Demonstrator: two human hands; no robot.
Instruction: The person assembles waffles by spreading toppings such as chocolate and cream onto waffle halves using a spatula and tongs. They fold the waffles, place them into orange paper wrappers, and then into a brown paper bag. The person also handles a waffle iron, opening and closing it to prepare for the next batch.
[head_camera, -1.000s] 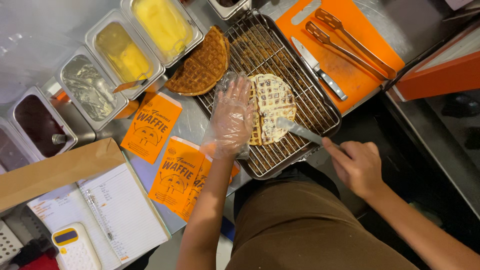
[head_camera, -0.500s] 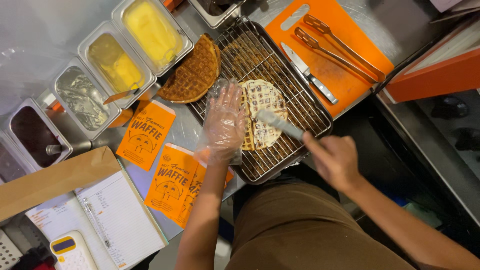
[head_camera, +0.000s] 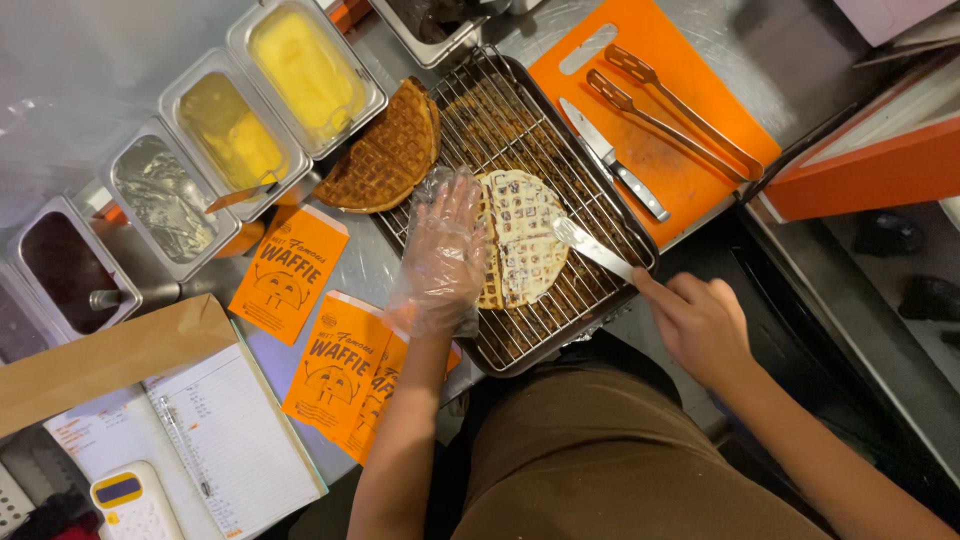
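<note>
Waffle (head_camera: 525, 235), round and gridded, is lying flat on the wire cooling rack (head_camera: 560, 150), and a pale cream spread is covering most of its top, with golden-brown crust showing only along its left edge. Its slightly longer axis is running from the far side of the rack toward the person, tilting a little to the right at the far end.

The left hand (head_camera: 440, 255), wearing a loose clear plastic glove, is pressing flat on the waffle's left edge with its fingers spread and pointing away from the person; it is not clamping anything, only holding the waffle down. The right hand (head_camera: 700, 325), bare, is gripping the handle of a spreading knife (head_camera: 592, 247) with its fingers curled tight around it. The blade is reaching up and left from the hand, and its tip is touching the waffle's right rim. So the waffle is sitting between the two hands, under the left palm and beyond the knife tip.

A second, plain brown waffle (head_camera: 385, 150) is leaning half on the rack's left rim. An orange cutting board (head_camera: 690, 170) to the right is carrying a steel knife (head_camera: 612, 158) and tongs (head_camera: 680, 105). Steel tubs of yellow filling (head_camera: 300, 70) are standing to the left, and orange paper sleeves (head_camera: 340, 365) are lying near the person.
</note>
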